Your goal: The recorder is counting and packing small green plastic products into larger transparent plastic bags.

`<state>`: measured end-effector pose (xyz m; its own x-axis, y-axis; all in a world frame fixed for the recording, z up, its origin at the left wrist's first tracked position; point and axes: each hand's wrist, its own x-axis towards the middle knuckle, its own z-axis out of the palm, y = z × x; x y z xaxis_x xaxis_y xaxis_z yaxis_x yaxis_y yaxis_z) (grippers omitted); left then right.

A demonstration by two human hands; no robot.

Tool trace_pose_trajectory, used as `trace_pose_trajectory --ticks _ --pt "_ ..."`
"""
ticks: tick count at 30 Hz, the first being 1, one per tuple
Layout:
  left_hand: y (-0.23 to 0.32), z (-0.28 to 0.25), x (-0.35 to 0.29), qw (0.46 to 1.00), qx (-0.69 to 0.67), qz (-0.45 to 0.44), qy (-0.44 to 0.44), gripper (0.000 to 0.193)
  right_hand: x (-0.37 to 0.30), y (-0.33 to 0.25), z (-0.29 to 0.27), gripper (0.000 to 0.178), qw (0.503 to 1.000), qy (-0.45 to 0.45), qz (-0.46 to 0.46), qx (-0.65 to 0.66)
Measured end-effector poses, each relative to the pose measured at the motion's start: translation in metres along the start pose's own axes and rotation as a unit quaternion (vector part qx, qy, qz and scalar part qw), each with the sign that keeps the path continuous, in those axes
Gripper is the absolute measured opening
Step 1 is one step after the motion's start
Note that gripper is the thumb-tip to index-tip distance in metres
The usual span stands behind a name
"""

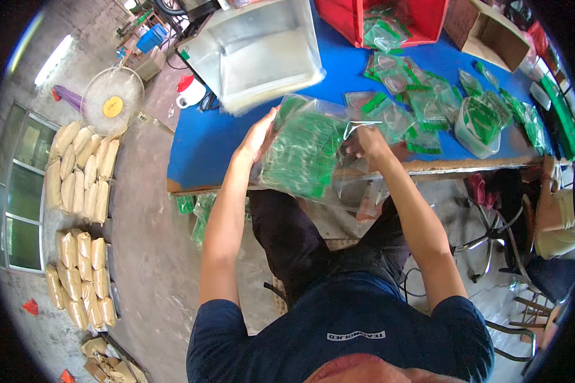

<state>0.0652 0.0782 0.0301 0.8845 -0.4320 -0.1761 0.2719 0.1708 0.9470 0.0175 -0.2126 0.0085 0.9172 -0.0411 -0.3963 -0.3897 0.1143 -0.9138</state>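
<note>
A large clear plastic bag (pixel 303 150), packed with flat green-and-clear packets, is held in front of me at the near edge of the blue table. My left hand (pixel 260 137) is closed on the bag's left side, its fingers partly hidden. At the opposite side, my right hand (pixel 367 143) has its fingers curled against the bag's loose clear end. Beside those fingers runs a thin, bright white edge or strip; I cannot tell which. Loose packets (pixel 428 105) lie in a spread just beyond my right hand.
A pale metal tray-like machine part (pixel 268 64) stands at the back left. A red bin (pixel 421 22) with packets, an open cardboard box (pixel 489 35) and a clear tub (pixel 476 137) occupy the right. Another person (pixel 552 220) sits at far right; brown packages (pixel 83 274) line the left.
</note>
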Motion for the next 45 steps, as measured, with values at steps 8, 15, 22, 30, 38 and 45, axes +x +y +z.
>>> trace_pose_trajectory --ticks 8,15,22,30,38,45 --pt "0.011 0.008 -0.008 0.997 -0.001 -0.072 -0.014 0.07 0.006 0.01 0.016 0.036 0.957 -0.057 -0.206 -0.197" --pt "0.002 0.008 -0.008 1.0 -0.008 -0.016 0.007 0.067 0.013 0.013 0.027 0.056 0.888 0.129 -0.323 -0.3" --pt "-0.001 0.01 -0.015 0.999 0.042 -0.001 0.015 0.075 0.008 0.008 0.008 0.064 0.927 0.147 -0.22 -0.267" --pt "0.003 0.028 -0.047 0.976 0.215 0.041 -0.01 0.086 -0.064 0.009 0.028 0.036 0.941 -0.022 -0.312 -0.128" --pt "0.021 0.032 -0.064 0.953 0.297 0.053 -0.02 0.103 -0.096 0.028 0.039 0.028 0.937 -0.302 -0.177 0.004" --pt "0.043 0.033 -0.043 0.931 0.354 0.008 -0.086 0.107 -0.088 0.056 0.053 0.028 0.952 -0.218 -0.212 0.042"
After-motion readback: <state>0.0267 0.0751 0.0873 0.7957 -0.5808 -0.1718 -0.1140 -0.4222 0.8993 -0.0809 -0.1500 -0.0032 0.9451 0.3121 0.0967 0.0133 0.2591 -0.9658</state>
